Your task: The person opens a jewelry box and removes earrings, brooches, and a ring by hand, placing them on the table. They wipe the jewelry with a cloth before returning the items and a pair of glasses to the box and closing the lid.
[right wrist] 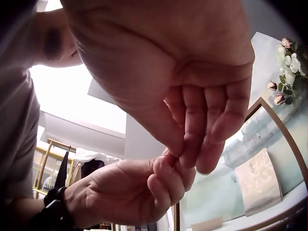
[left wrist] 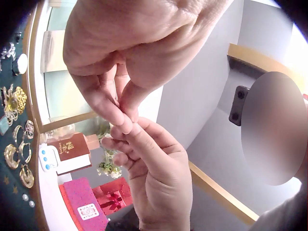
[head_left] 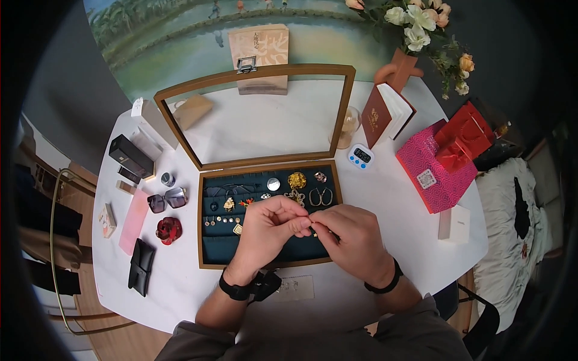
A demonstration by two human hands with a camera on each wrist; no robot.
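Observation:
Both hands meet above the near half of a wooden jewellery box (head_left: 201, 243), which has a dark green lining and a raised glass lid (head_left: 253, 160). My left hand (head_left: 271, 234) pinches with thumb and forefinger, tip to tip with my right hand (head_left: 355, 240), which pinches too. A tiny item between them is almost wholly hidden by the fingertips; I cannot tell its kind. Beneath and beyond the hands lie hoop earrings (head_left: 321, 197), a gold flower-like ornament (head_left: 297, 180), a round silver piece (head_left: 273, 184) and several small earrings (head_left: 219, 220).
Sunglasses (head_left: 167, 200), a red flower-shaped piece (head_left: 168, 230) and a black case (head_left: 141, 267) lie left of the box. To the right are a timer (head_left: 360, 156), a maroon book (head_left: 385, 114), a pink bag (head_left: 430, 162) and a white box (head_left: 454, 224). An earring card (head_left: 296, 287) lies in front.

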